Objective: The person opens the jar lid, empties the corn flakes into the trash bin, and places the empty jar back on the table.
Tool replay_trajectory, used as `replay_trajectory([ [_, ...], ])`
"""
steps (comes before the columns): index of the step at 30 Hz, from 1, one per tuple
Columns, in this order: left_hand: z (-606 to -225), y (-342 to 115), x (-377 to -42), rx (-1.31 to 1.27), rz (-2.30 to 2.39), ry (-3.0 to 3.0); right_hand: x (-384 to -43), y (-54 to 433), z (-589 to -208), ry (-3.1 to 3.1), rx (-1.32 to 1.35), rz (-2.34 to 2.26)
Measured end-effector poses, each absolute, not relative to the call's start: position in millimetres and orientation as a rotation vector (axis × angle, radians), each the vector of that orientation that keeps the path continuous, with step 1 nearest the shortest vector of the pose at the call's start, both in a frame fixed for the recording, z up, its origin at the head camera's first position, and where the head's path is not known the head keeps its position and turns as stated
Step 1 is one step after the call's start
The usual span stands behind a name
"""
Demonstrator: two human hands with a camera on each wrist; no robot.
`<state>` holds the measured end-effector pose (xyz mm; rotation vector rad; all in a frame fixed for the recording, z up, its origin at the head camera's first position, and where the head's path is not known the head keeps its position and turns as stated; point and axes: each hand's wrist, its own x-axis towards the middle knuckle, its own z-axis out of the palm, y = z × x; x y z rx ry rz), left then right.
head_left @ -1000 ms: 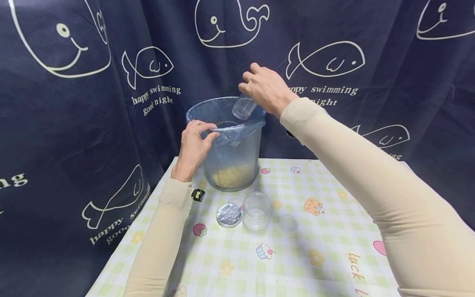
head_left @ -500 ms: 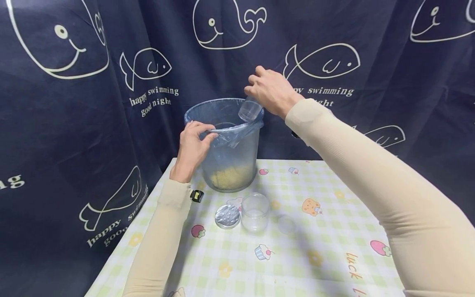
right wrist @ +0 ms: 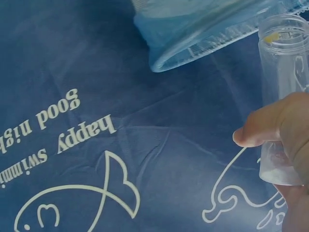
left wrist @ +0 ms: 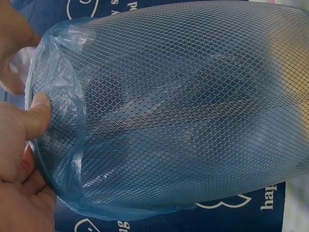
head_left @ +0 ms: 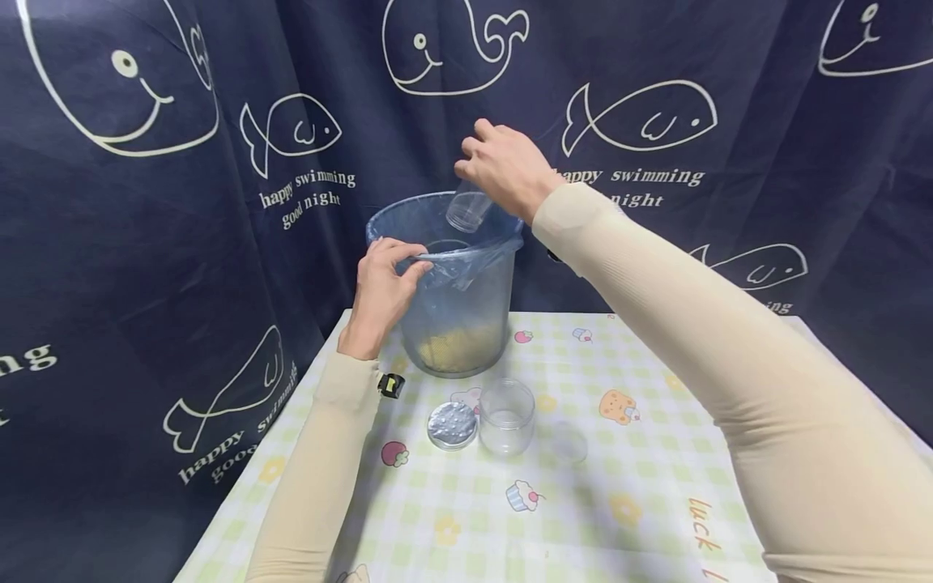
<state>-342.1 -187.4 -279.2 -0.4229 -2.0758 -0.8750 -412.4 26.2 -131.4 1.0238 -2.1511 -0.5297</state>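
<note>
My left hand (head_left: 382,291) pinches the rim of a mesh waste bin (left wrist: 183,101), thumb outside, over the folded edge of its blue bin liner (left wrist: 63,77). Above the bin's mouth my right hand (head_left: 506,166) grips a clear plastic jar (right wrist: 284,67), its threaded mouth tipped down toward the opening. A small yellow bit (right wrist: 273,37) shows at the jar's mouth. Through the mesh, a yellow mass (head_left: 459,348) is visible at the bottom of the bin.
Before the bin stand a wider clear jar (head_left: 506,429) and a round lid with crinkled silver foil (head_left: 452,425). A thin clear disc (head_left: 570,443) lies to their right on the checked tablecloth (head_left: 583,518). A dark blue curtain (head_left: 452,129) hangs close behind the bin.
My right hand with the tipped jar shifts right toward the bin's edge, then back left over the opening. The left hand keeps its pinch on the rim.
</note>
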Motion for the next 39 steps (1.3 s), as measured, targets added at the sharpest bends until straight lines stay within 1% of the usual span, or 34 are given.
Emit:
replay_trajectory([
  [6, -279.0, -186.7, -340.5, -0.418, -0.876, -2.086, -411.5, 21.1, -133.5, -2.146, 1.025, -0.535],
  [16, -277.7, -187.9, -341.7, -0.416, -0.868, -2.080, -415.6, 39.9, -140.9, -2.183, 1.044, -0.752],
  [39, -278.7, -185.4, -339.7, -0.402, -0.869, -2.089, -410.7, 51.1, -132.7, -2.241, 0.958, -0.601],
])
